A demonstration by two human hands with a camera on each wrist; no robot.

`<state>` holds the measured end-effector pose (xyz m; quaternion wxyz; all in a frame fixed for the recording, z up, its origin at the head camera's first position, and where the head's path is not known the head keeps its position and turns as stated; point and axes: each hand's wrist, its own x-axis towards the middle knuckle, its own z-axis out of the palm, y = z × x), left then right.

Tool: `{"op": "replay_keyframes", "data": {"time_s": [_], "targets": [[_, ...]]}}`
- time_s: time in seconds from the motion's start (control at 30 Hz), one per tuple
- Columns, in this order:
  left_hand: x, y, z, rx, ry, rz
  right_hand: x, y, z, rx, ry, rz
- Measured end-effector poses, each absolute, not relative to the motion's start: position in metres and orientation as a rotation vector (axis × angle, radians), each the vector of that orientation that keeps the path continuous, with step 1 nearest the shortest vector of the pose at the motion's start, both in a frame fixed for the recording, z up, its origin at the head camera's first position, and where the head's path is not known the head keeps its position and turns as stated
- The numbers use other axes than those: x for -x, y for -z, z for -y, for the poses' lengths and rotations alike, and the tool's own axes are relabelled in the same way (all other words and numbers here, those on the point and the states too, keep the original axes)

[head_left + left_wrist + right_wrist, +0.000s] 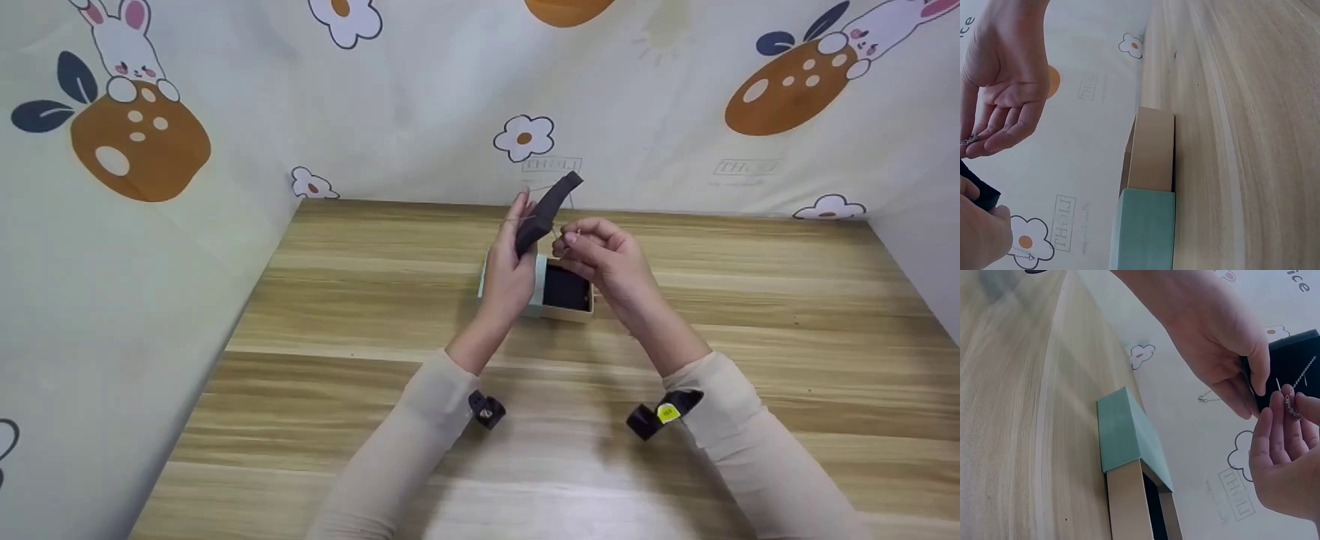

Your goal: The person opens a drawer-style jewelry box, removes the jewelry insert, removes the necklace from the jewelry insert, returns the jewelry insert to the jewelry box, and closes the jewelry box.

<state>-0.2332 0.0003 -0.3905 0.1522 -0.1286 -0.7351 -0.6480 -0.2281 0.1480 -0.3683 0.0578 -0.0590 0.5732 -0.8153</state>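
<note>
My left hand (510, 274) grips a thin black jewelry pad (553, 202), tilted up above the table, its thumb on the face and fingers behind, as the right wrist view shows. A fine silver chain (1304, 372) crosses the pad's face, where small slits show. Another end of chain (1207, 399) hangs behind the left hand. My right hand (611, 255) is close to the pad and pinches the chain between thumb and fingers. Below the hands lies a small box with a tan drawer (1152, 149) partly out of its teal sleeve (1145, 230).
Inside the drawer is a black lining (566, 287). The box lies on a wood-grain table (360, 315). A printed cloth (420, 97) with rabbits and flowers hangs behind the table. Small black cameras (487, 410) sit on both sleeved wrists.
</note>
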Motion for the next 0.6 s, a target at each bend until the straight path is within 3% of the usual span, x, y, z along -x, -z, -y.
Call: {"op": "replay_keyframes", "data": {"time_s": [0.6], "targets": [[0.242,0.396,0.011,0.102,2.148,1.973,0.228,0.365,-0.154,0.127,2.509,-1.569]]}}
